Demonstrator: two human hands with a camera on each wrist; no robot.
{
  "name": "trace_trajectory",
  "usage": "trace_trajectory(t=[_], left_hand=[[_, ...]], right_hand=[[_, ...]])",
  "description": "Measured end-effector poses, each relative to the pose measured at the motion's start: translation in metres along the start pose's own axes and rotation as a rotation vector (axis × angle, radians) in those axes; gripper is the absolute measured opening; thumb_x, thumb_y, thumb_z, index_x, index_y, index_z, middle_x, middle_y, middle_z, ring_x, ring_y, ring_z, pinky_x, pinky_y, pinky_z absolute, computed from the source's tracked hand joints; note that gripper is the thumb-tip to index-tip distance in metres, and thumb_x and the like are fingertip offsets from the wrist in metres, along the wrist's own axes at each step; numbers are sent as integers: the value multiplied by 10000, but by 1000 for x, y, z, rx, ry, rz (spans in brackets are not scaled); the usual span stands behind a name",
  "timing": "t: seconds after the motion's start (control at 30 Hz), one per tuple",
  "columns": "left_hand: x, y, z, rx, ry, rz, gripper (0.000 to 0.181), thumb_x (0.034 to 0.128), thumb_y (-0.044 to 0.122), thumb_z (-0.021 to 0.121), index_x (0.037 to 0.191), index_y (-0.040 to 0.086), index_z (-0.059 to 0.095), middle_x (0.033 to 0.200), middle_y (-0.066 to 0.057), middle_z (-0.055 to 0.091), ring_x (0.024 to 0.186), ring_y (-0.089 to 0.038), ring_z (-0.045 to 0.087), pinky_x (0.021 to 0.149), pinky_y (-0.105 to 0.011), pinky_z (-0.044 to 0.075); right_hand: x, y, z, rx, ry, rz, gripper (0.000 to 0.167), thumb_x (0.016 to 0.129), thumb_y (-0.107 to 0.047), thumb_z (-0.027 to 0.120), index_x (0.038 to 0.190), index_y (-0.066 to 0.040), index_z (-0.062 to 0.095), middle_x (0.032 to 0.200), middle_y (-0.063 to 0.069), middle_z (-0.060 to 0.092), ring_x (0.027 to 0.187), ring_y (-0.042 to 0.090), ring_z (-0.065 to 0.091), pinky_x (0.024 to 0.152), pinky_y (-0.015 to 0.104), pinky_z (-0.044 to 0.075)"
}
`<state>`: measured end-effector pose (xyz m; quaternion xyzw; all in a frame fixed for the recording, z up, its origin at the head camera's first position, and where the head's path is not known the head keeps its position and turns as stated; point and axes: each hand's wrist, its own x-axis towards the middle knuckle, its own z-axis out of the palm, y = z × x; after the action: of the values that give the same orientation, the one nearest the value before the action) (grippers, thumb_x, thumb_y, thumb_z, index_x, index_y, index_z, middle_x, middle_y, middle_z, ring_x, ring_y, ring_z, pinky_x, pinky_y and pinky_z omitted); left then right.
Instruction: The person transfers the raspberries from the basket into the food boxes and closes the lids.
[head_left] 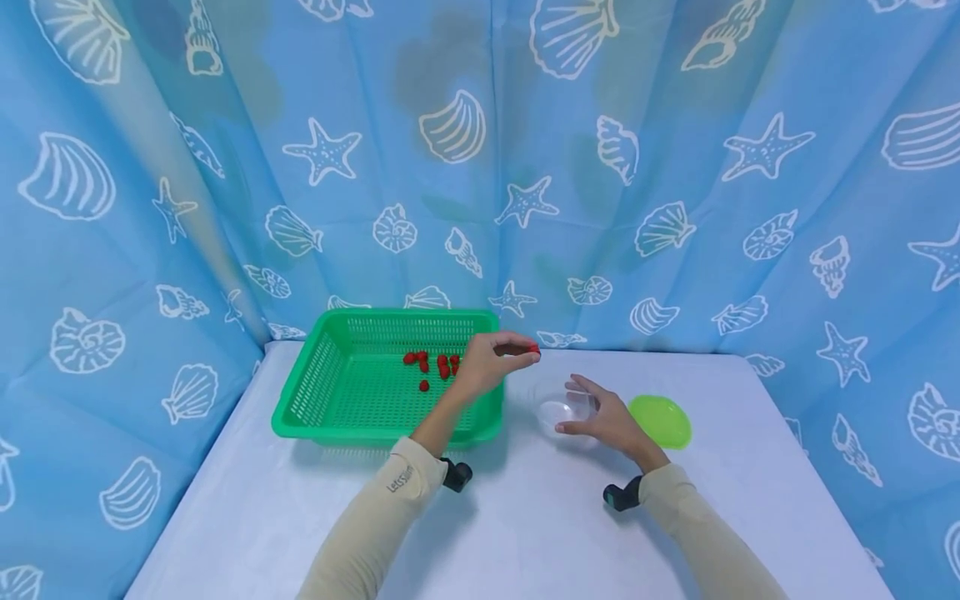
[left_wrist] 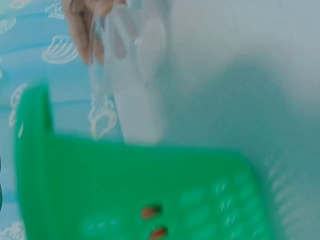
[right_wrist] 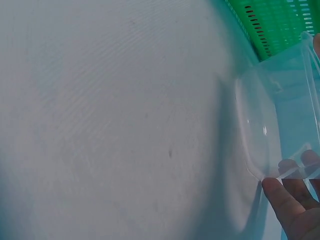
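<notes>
Above the gap between basket and container, the left hand (head_left: 491,363) pinches a small red piece (head_left: 535,350) in its fingertips. The right hand (head_left: 611,421) curls its thumb and fingers round the side of a clear container (head_left: 557,410). In the right wrist view, the right hand's fingers (right_wrist: 282,200) touch the wall of the clear container (right_wrist: 265,120). Several red pieces (head_left: 423,386) lie in the green basket (head_left: 300,429). The left wrist view is blurred; it shows the basket wall (left_wrist: 140,175) and the right hand (left_wrist: 80,30) at the clear container (left_wrist: 105,65).
A light green round lid (head_left: 660,422) lies on the white tabletop (head_left: 540,517), right of the right hand. The green basket stands at the back left of the table, and a blue shell-patterned curtain (head_left: 450,208) hangs behind.
</notes>
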<state>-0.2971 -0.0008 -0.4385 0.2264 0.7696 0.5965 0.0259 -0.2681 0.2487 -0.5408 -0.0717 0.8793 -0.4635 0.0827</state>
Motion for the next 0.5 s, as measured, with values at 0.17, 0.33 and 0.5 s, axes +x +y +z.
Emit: trace_trajectory(t=[0.17,0.33,0.5], left_hand=[[-10,-8,29,-28,37,7,229,881,248,743,1068,115,749,994,35,722,958,-109,652,802,-271,549],[-18,-19,52,-10,73,-8,224,874,256,750,1066,141,751,985,82,717,966,-70,640,792,-226,542],[-19,-19,70,81,107,11,202,859,224,767,1041,137,751,979,64,715,929,-68,659,743,-197,547]], right_hand=[[-4,2,-5,-7,2,22,1052,712,-446,854,1548,-177,275,1498,54,431,1434,359,237,1080,630,259],[-8,4,-9,-24,1,57,1050,723,-442,847,1554,-191,255,1509,66,415,1434,380,227,1065,652,260],[-10,5,-11,-12,-6,67,1046,723,-448,844,1553,-198,259,1547,93,344,1443,387,195,1061,659,259]])
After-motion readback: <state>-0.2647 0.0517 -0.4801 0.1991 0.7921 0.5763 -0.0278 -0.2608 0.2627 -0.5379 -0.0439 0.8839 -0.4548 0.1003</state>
